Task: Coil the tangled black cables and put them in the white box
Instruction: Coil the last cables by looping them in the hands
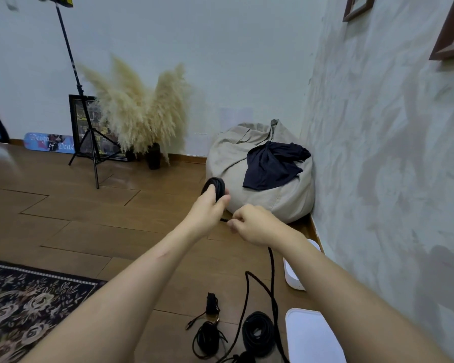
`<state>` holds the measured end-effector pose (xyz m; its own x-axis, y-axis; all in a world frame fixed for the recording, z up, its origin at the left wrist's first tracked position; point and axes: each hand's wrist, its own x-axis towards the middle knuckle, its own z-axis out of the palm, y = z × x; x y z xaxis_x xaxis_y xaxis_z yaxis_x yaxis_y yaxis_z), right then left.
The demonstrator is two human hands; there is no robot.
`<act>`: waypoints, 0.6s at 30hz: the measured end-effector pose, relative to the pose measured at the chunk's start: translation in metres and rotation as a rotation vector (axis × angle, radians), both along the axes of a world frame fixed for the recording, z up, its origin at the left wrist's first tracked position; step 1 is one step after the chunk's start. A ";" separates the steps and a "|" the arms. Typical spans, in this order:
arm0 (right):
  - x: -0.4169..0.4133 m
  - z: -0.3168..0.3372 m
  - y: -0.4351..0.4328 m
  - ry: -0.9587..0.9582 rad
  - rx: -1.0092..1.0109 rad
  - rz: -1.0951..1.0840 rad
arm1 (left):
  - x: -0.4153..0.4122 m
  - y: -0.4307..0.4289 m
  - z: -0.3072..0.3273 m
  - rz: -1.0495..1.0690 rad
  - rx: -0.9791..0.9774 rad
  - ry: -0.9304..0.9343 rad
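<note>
Gripping the coil (215, 188) in your left hand (207, 208), right hand (254, 224) pinching its loose cable (271, 260), you risk snagging the floor coils (258, 331).

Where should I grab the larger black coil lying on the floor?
Take the larger coil from above at its left rim, with fingers hooked through the open middle and around the whole bundle. It lies flat as a ring, and the loose cable and the white plastic piece crowd its right side.
</note>
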<state>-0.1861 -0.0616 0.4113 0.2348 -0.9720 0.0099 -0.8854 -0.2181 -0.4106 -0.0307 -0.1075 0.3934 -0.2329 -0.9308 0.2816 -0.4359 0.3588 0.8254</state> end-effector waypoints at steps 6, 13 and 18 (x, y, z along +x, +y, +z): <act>-0.041 0.026 0.005 -0.056 0.026 0.060 | -0.002 0.007 -0.005 -0.164 0.100 -0.153; -0.061 0.039 0.012 -0.112 -0.193 0.040 | -0.023 0.036 0.005 -0.420 0.387 0.023; -0.065 0.043 0.006 -0.257 -0.283 0.052 | -0.024 0.044 0.012 -0.423 0.119 -0.055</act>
<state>-0.2511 -0.0552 0.4546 0.2390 -0.9093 0.3407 -0.7462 -0.3965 -0.5349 -0.0547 -0.0634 0.4055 -0.6123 -0.7754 0.1547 -0.3156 0.4190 0.8514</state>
